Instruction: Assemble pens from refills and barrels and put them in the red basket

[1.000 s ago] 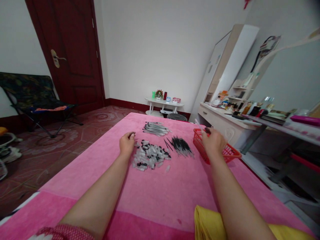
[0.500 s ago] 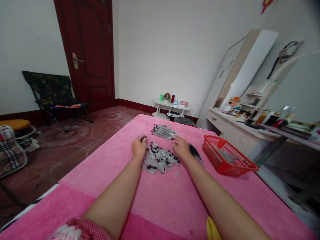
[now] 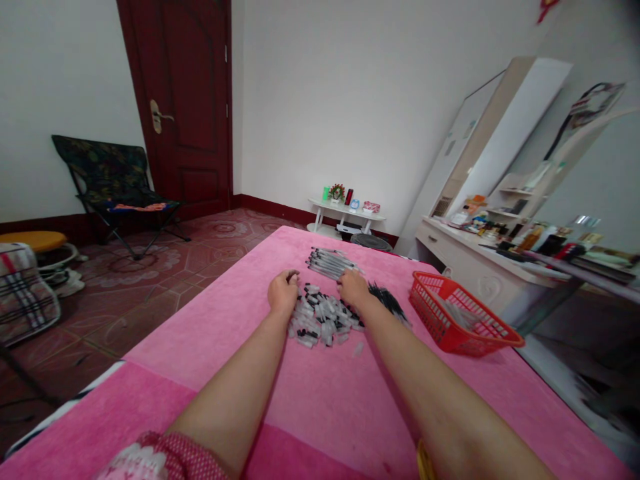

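Observation:
My left hand is at the left edge of a heap of small clear and black pen caps. Its thumb and fingers are pinched together; something dark shows at the tips, too small to name. My right hand hovers at the right of the heap, just below a bundle of clear pen barrels with dark ends. The right fingers are curled inward, and whatever they hold is hidden. Beside the right wrist lies a sheaf of thin black pen refills, partly covered by the forearm.
A red plastic basket holding clear slender pieces stands at the right of the pink tablecloth. Beyond are a cluttered dressing table, a low white shelf and a folding chair.
My right hand has shifted left toward the heap and the barrels, uncovering more of the black refills. My left hand stays at the heap's left edge. The whole view has shifted slightly.

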The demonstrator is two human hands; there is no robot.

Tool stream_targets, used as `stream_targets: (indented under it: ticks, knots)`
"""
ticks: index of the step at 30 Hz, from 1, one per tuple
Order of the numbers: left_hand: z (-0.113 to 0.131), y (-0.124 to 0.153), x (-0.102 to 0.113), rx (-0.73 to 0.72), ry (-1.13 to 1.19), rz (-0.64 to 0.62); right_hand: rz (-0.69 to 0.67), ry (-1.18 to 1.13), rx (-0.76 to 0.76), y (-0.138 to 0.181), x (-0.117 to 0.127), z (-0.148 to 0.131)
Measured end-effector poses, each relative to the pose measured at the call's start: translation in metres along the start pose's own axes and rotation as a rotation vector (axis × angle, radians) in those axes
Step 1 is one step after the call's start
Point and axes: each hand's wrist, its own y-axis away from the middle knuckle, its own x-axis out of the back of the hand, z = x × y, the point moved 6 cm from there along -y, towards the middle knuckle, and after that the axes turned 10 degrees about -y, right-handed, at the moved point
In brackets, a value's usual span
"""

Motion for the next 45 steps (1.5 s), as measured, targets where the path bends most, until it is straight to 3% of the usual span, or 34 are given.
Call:
stream_targets:
  ticks: [8, 17, 19, 22, 26, 29, 32, 35, 40, 45]
  knots:
    - [-0.001, -0.001, -0.003, -0.025, -0.047, -0.017, -0.007, -0.058, -0.076, 0.012, 0.009, 0.006]
    - [0.008, 0.003, -0.001, -0.078, -0.038, 0.012, 0.251, -0.212, -0.197, 0.047, 0.035, 0.015]
    - [0.023, 0.008, 0.006, -0.205, -0.057, 0.071, 0.367, -0.361, -0.193, 0.055, 0.038, 0.015]
    - [0.058, 0.024, 0.015, -0.555, -0.124, 0.139, 0.449, -0.698, -0.181, 0.062, 0.033, 0.014]
    - [0.094, 0.049, 0.009, -0.958, -0.208, 0.038, 0.295, -1.242, -0.246, 0.065, 0.022, 0.010]
    - [0.103, 0.058, 0.004, -1.078, -0.264, -0.005, 0.099, -1.517, -0.296, 0.069, 0.021, 0.002]
    - [0.106, 0.061, 0.003, -1.117, -0.302, -0.019, -0.054, -1.493, -0.298, 0.074, 0.023, -0.003]
    - [0.108, 0.064, 0.001, -1.151, -0.338, -0.077, -0.085, -1.371, -0.264, 0.075, 0.024, -0.002]
    - [0.106, 0.063, -0.002, -1.093, -0.339, -0.218, -0.010, -1.214, -0.156, 0.071, 0.027, 0.000]
    - [0.096, 0.056, -0.006, -0.916, -0.377, -0.293, 0.199, -0.815, 0.080, 0.071, 0.041, -0.012]
